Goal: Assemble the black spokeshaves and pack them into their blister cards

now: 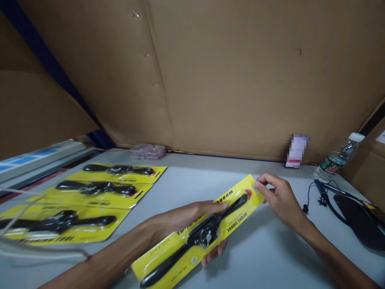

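A packaged spokeshave point(207, 235), black under clear plastic on a yellow card, is held at a slant above the table, its upper end to the right. My left hand point(207, 212) wraps around the middle of the pack, thumb on top and fingertips showing below the card. With thumb and fingers closed, my right hand point(275, 194) pinches the card's upper right end. On the left, several yellow packs lie in a row: a near spokeshave pack point(90, 230), a middle pack point(120, 196) and a far pack point(158, 172).
The grey table point(186, 176) meets a brown cardboard wall point(225, 80). Small plastic boxes point(148, 151) sit at the back. A blurred-out phone point(296, 150), a water bottle point(333, 160), a neckband earphone set point(333, 206) and a dark flat object point(361, 222) are at right. Pale cords point(39, 251) cross the left.
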### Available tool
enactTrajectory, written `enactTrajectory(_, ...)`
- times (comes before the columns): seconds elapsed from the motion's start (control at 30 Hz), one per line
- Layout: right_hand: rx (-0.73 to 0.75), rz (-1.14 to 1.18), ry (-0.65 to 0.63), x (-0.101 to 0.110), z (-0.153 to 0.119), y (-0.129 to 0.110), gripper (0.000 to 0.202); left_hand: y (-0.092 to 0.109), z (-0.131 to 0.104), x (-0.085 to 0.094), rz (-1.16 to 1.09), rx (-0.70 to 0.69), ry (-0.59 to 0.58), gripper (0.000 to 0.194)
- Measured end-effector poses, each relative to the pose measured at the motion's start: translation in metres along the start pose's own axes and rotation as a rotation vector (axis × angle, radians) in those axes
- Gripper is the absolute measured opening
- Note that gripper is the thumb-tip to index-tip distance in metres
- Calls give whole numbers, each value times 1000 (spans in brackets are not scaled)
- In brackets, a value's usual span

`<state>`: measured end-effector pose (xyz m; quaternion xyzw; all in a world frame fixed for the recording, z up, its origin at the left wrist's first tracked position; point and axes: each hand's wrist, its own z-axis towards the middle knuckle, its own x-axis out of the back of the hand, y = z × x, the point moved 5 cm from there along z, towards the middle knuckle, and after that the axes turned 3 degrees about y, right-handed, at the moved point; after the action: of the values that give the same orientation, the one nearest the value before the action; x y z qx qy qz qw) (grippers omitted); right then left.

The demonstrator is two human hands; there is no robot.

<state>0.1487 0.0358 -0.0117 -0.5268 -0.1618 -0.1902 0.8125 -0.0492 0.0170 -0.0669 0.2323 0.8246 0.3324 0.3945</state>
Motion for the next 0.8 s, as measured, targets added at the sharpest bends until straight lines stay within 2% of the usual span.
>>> enactTrajectory(0.07, 2, 6, 36, -1, -1, 0, 23, -2, 1, 1, 14, 18, -1, 55)
enactTrajectory(0.23, 112, -27, 110, 2, -3, -11, 27, -5, 2, 3, 31, 54, 17, 60)
enactTrajectory(0.37, 9, 156, 46, 1, -2, -8, 15, -3, 0, 1, 6, 27, 10, 59)
enactTrajectory(0.53, -112, 275, -4, 0, 0, -3, 33, 11, -8, -3, 134, -48, 42, 58)
enactTrajectory(0.6, -85, 213, -66, 2, 2, -7, 29, 22, -19, -4, 280, -103, 132, 59)
enactTrajectory(0.7, 2, 154, -115, 11, 4, -16, 14, 41, -39, -7, 739, -198, 381, 64)
enactTrajectory(0.8, 51, 213, 6, 29, 5, -19, 19, 52, -48, -15, 1310, -350, 596, 53)
